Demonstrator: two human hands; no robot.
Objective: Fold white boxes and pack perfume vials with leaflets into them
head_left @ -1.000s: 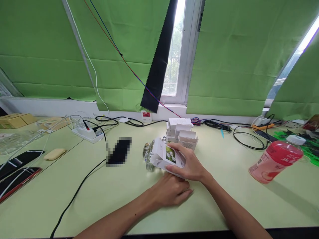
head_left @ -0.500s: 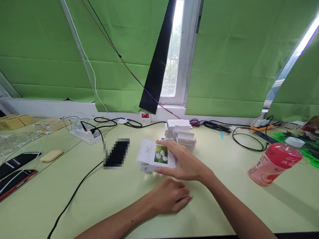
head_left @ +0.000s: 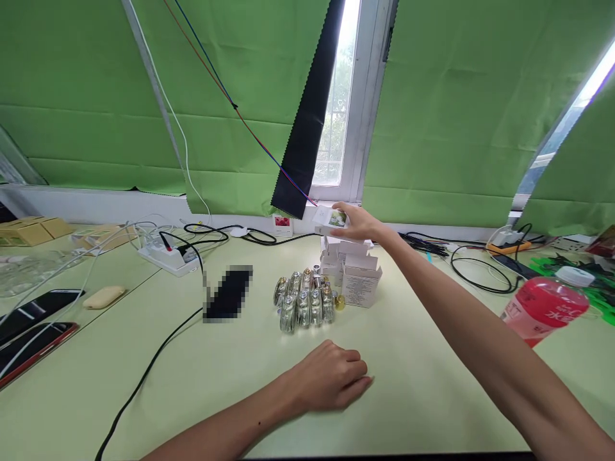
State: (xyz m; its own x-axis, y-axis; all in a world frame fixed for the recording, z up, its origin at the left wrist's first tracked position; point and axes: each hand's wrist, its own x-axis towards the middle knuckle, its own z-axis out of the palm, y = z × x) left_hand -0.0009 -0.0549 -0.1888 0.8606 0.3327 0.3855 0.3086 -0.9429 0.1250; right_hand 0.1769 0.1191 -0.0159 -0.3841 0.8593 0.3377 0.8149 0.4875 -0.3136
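My right hand (head_left: 356, 221) grips a small white carton (head_left: 331, 219) printed with white flowers on green. It holds this above several open white boxes (head_left: 361, 282) grouped at the back middle of the table; whether the carton touches them I cannot tell. In front and to their left stand several small glass perfume bottles (head_left: 302, 306) with metallic tops, close together in rows. A round yellowish piece (head_left: 339, 302) lies beside them. My left hand (head_left: 336, 378) rests on the tabletop near the front, its fingers curled in, with nothing seen in it.
A pink drink bottle (head_left: 548, 307) stands at the right, partly behind my right forearm. To the left lie a pixelated dark object (head_left: 228, 292), phones (head_left: 36, 349), a beige oval case (head_left: 104, 297) and a white power strip (head_left: 169, 255). Black cables (head_left: 144, 378) cross the table.
My right hand has carried the carton up and away from me, from over the perfume bottles to above the boxes. The bottles are now uncovered. My left hand has stayed put.
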